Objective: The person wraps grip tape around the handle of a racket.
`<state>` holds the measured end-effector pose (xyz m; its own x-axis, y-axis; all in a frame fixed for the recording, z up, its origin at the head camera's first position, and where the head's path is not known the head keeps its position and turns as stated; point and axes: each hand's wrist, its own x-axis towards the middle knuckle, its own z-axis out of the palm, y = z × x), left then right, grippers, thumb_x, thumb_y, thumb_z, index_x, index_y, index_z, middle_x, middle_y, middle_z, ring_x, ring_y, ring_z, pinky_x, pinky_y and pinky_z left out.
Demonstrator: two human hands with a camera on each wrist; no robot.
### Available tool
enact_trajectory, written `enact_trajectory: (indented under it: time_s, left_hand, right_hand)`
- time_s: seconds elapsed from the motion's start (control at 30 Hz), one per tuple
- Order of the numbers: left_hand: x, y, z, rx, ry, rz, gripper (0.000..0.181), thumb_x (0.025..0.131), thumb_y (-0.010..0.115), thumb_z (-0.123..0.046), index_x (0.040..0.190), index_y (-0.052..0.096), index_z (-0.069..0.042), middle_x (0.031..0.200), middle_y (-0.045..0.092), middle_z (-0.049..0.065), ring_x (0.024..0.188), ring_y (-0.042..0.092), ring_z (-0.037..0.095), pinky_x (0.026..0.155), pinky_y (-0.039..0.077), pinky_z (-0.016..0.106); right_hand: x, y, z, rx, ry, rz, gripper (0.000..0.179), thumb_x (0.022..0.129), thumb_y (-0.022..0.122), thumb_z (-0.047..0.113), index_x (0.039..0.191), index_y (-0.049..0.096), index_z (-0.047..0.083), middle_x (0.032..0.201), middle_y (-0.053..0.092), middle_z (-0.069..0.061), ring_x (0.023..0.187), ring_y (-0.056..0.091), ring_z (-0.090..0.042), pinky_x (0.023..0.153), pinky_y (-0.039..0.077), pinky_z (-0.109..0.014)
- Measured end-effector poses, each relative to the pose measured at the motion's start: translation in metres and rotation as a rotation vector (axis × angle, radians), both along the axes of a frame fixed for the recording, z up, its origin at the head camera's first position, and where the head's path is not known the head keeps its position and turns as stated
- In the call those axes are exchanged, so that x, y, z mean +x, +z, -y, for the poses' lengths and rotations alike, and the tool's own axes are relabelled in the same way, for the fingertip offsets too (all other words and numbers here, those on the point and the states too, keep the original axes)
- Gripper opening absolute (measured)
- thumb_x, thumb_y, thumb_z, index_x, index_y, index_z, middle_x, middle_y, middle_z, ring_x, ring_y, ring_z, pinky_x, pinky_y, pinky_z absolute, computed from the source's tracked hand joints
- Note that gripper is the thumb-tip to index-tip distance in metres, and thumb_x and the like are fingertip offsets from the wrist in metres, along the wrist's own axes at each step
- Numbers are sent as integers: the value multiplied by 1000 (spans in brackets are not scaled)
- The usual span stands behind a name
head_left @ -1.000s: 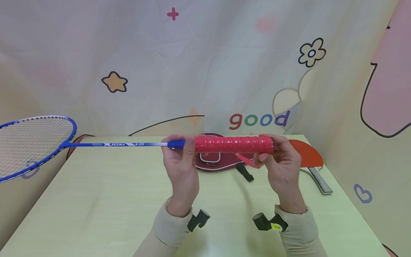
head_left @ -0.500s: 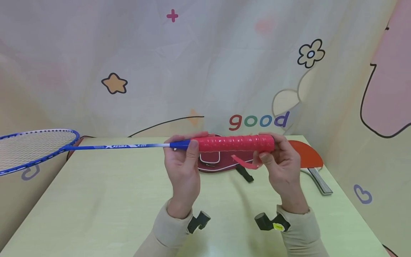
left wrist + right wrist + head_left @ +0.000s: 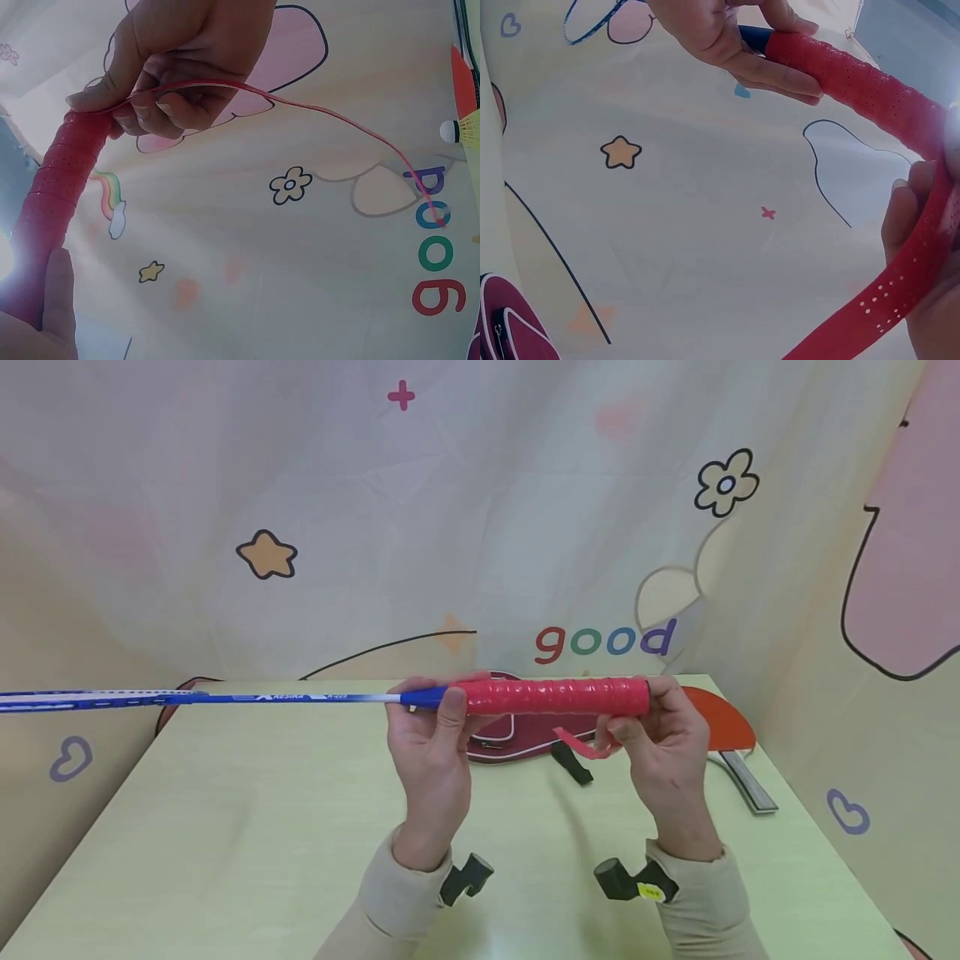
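Note:
A blue badminton racket [image 3: 262, 697] is held level above the table, its handle covered in red overgrip tape [image 3: 555, 697]. My left hand [image 3: 431, 760] grips it where the blue cone meets the tape, thumb in front and fingers behind. At the butt end, my right hand [image 3: 670, 752] grips the handle and pinches the tape's loose end. In the right wrist view that loose strip [image 3: 877, 300] hangs down as a wide, perforated band; the left wrist view shows the same strip [image 3: 322, 112] nearly edge-on, trailing from the right hand's fingers. The racket's head reaches past the left edge of the head view.
Behind the handle, a dark red bag [image 3: 517, 752] with a black strap [image 3: 572, 764] lies on the table [image 3: 262, 818]. An orange-red table tennis paddle [image 3: 723, 718] lies at the back right. A shuttlecock [image 3: 454, 133] shows at the left wrist view's edge. Printed cloth hangs behind.
The racket has rolled about its shaft, so its strung face, seen broadly before, now appears edge-on. Both hands have shifted slightly right and keep their hold; the loose strip has swung a little.

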<state>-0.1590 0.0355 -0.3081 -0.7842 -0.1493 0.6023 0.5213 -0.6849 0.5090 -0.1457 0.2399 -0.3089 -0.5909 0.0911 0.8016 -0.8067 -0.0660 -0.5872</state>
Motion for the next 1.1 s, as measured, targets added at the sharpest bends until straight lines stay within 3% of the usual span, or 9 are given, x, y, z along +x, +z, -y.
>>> enact_trajectory:
  time_s: [0.13,0.33,0.53,0.67,0.9,1.1]
  left_hand:
    - [0,1,1,5,9,-2,39,94,64,-17,116,34,-5,115,56,25,107,63,31,86,54,43]
    - [-1,1,2,8,26,13,40,93,65,-18,115,35,-3,113,55,21,107,63,31,85,55,43]
    - [0,1,1,12,45,38,43,90,69,-26,113,38,-8,104,54,10,104,62,28,81,57,42]
    - [1,1,0,15,33,55,46,89,70,-30,114,38,-9,104,52,7,106,58,25,86,56,39]
    - [1,2,-2,32,-80,-60,32,97,56,-3,119,34,-10,115,62,16,110,62,37,98,47,48]
    - [1,1,-3,-4,-53,-55,32,97,58,-6,118,34,-8,116,61,17,108,63,38,95,48,47]
  right_hand:
    - [-2,1,1,-1,35,-29,32,86,73,10,106,56,-9,87,67,-11,68,66,-19,66,58,-25]
    - [-1,1,1,58,-9,-14,30,89,70,9,109,56,-8,90,67,-8,72,66,-18,68,57,-24]
    - [-1,0,2,91,5,-23,37,91,64,0,125,52,-10,96,65,-9,76,65,-17,72,57,-25]
    - [-1,0,2,91,-32,-24,33,91,65,3,121,55,-9,93,66,-8,75,66,-17,73,57,-25]
    - [-1,-1,0,45,-63,19,27,92,67,15,113,59,0,88,66,-6,73,65,-17,74,57,-24]
    - [1,-1,-1,20,-22,38,25,92,63,-1,116,58,-5,90,66,-9,74,66,-18,73,57,-24]
